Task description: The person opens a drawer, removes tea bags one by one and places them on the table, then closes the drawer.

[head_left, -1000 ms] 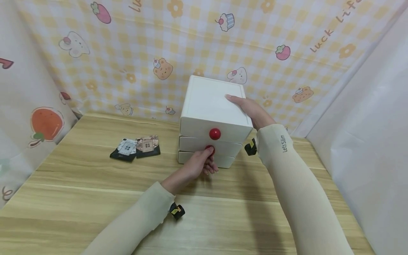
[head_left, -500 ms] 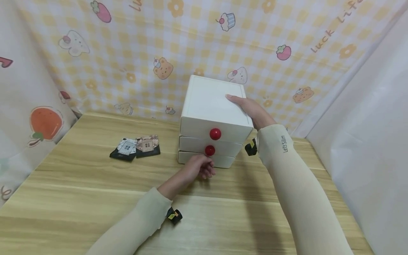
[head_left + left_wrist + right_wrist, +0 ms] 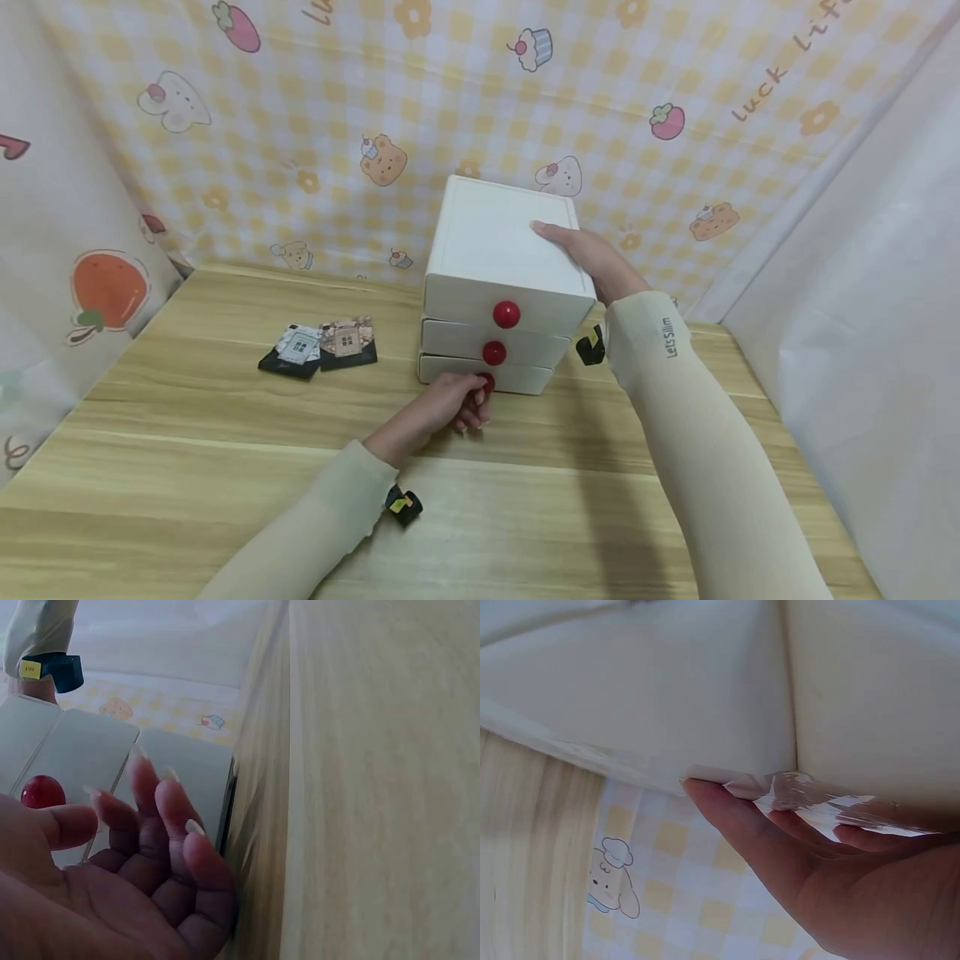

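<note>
A white three-drawer box (image 3: pixel 480 296) stands on the table, with a round red knob on each drawer front. My left hand (image 3: pixel 446 404) is at the bottom drawer and pinches its red knob (image 3: pixel 487 383), partly covered by the fingertips. In the left wrist view this knob is hidden behind my fingers, and the middle drawer's red knob (image 3: pixel 43 792) shows above the thumb. My right hand (image 3: pixel 596 257) rests on the box's right side, thumb on the top. Its nearly straight fingers (image 3: pixel 735 817) lie against the box in the right wrist view.
Two small flat packets, one greyish (image 3: pixel 296 352) and one brownish (image 3: pixel 348 342), lie left of the box on the wooden table (image 3: pixel 225 467). A patterned cloth (image 3: pixel 315 92) hangs close behind, and a pale sheet (image 3: pixel 847 292) borders the right side.
My left hand has let go of the middle drawer's knob and moved down and slightly left to the bottom one. The right hand and the box have stayed put.
</note>
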Motion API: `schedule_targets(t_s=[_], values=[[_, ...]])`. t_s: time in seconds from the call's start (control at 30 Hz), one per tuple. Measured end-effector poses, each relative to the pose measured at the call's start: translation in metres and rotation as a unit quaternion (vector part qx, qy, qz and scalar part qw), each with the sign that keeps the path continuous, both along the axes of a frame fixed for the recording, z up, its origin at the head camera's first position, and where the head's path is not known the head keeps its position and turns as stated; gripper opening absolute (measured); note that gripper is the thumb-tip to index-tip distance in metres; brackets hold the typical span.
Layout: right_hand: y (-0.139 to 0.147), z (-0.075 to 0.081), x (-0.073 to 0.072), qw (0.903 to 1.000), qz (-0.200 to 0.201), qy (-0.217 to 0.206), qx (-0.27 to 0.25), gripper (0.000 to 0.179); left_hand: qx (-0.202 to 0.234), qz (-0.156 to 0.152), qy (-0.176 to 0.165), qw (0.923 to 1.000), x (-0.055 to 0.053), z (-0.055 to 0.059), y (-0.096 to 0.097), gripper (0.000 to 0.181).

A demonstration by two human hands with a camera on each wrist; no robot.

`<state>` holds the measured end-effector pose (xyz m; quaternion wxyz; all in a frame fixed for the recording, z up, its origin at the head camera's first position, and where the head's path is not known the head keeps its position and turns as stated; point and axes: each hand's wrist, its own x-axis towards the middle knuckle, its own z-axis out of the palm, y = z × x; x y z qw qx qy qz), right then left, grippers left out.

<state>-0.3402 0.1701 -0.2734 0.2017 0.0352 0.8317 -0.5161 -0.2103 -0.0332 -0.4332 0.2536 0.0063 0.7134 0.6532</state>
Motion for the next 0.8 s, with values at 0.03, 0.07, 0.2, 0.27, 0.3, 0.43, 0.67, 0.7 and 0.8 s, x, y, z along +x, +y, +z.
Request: schedule_targets(t_s=[0.03, 0.07, 0.2, 0.27, 0.3, 0.43, 0.67, 0.7, 0.8], values=[[-0.0001, 0.0002, 0.0, 1.0, 0.0, -0.001, -0.001, 0.084, -0.001, -0.004, -0.002, 1.0, -0.0001, -0.0002, -0.0008, 0.035], [-0.0003, 0.0005, 0.0003, 1.0, -0.001, -0.001, 0.0, 0.084, -0.003, -0.007, -0.005, 1.0, 0.0, -0.0001, -0.0015, 0.036], [-0.0004, 0.0015, 0.0014, 1.0, 0.001, 0.0, 0.004, 0.086, -0.013, -0.019, -0.011, 0.9997, 0.0004, 0.0008, -0.0031, 0.043], [-0.0005, 0.0016, 0.0017, 1.0, 0.003, 0.001, 0.006, 0.087, -0.013, -0.023, -0.015, 0.9995, 0.0006, 0.0012, -0.003, 0.045], [-0.0004, 0.0014, 0.0016, 1.0, 0.005, 0.001, 0.005, 0.087, -0.013, -0.025, -0.017, 0.9995, 0.0007, 0.0013, -0.0029, 0.046], [-0.0001, 0.0024, 0.0011, 1.0, 0.007, 0.003, 0.005, 0.087, -0.004, -0.032, -0.027, 0.9991, 0.0, 0.0012, -0.0027, 0.049], [0.0001, 0.0039, 0.0016, 1.0, 0.003, -0.005, 0.007, 0.088, 0.045, -0.029, -0.049, 0.9973, -0.0031, -0.0031, -0.0011, 0.051], [0.0, 0.004, 0.0018, 0.9999, 0.003, -0.007, 0.007, 0.088, 0.057, -0.025, -0.056, 0.9965, -0.0037, -0.0043, -0.0001, 0.05], [-0.0007, 0.0044, 0.0029, 1.0, 0.003, -0.009, 0.001, 0.086, 0.082, -0.008, -0.07, 0.9941, -0.005, -0.0077, 0.0037, 0.049]])
